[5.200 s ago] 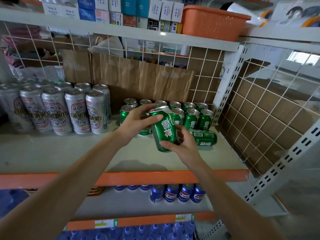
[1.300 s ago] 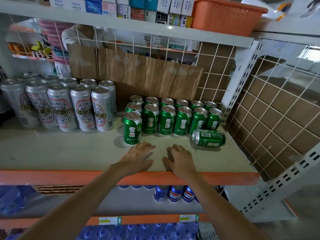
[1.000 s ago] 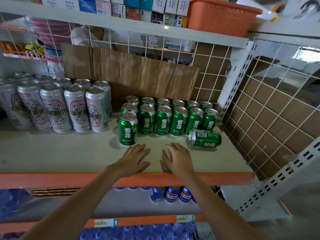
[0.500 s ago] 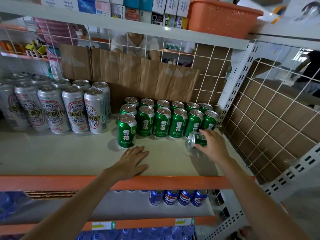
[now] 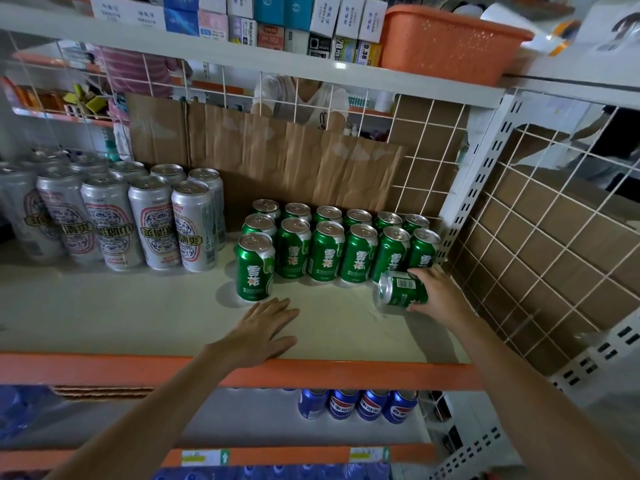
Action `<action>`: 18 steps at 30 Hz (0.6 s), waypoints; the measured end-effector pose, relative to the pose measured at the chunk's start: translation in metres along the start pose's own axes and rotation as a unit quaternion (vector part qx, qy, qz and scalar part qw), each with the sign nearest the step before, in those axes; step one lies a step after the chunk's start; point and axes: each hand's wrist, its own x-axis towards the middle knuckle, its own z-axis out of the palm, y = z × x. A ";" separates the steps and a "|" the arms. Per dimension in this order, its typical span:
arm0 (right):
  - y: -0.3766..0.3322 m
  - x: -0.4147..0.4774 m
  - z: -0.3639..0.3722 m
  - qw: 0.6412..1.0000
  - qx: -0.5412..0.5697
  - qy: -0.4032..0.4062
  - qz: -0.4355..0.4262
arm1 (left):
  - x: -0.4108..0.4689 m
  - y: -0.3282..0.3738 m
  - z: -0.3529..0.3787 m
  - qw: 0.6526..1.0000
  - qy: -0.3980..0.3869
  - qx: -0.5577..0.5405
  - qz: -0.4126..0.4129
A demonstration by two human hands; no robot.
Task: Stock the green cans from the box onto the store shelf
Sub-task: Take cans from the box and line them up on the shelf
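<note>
Fingers of the left hand (image 5: 258,332) are spread flat on the shelf (image 5: 138,317), nothing held. Farther right, a fallen green can (image 5: 401,292) is clasped by the right hand (image 5: 438,296). Behind, upright green cans (image 5: 325,251) are ranked.

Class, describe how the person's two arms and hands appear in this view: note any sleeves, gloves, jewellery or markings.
Both arms are bare from the frame's bottom edge to the wrists; no sleeves show. The left hand and right hand wear no gloves. No rings, watch, bracelets or markings are visible.
</note>
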 end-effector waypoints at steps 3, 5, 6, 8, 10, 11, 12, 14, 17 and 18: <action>-0.001 -0.001 -0.001 1.000 -0.002 0.009 0.008 | 0.000 0.000 0.000 1.000 -0.001 0.003 -0.001; -0.005 -0.004 0.000 1.000 -0.003 0.016 0.009 | 0.001 -0.001 0.000 1.000 -0.003 0.003 -0.005; -0.007 -0.006 0.000 1.000 -0.004 0.019 0.007 | 0.001 -0.001 0.000 1.000 -0.005 0.003 -0.006; -0.015 -0.011 0.000 1.000 -0.003 0.025 0.001 | 0.000 -0.001 -0.002 1.000 -0.011 0.002 -0.003; -0.024 -0.015 -0.001 0.999 -0.001 0.035 -0.009 | 0.002 0.002 -0.005 1.000 -0.019 -0.009 -0.007; -0.030 -0.018 -0.001 0.999 -0.001 0.040 -0.016 | 0.003 0.004 -0.005 1.000 -0.019 -0.018 -0.012; -0.036 -0.020 -0.002 0.999 -0.004 0.044 -0.024 | 0.004 0.008 -0.007 0.999 -0.013 -0.029 -0.015; -0.049 -0.025 -0.004 0.998 -0.017 0.046 -0.039 | 0.007 0.013 -0.011 0.999 -0.001 -0.052 -0.014; -0.069 -0.032 -0.005 0.996 -0.033 0.047 -0.062 | 0.010 0.021 -0.018 0.996 0.008 -0.091 0.005; -0.075 -0.034 -0.005 0.996 -0.035 0.047 -0.070 | 0.011 0.024 -0.020 0.995 0.017 -0.103 0.009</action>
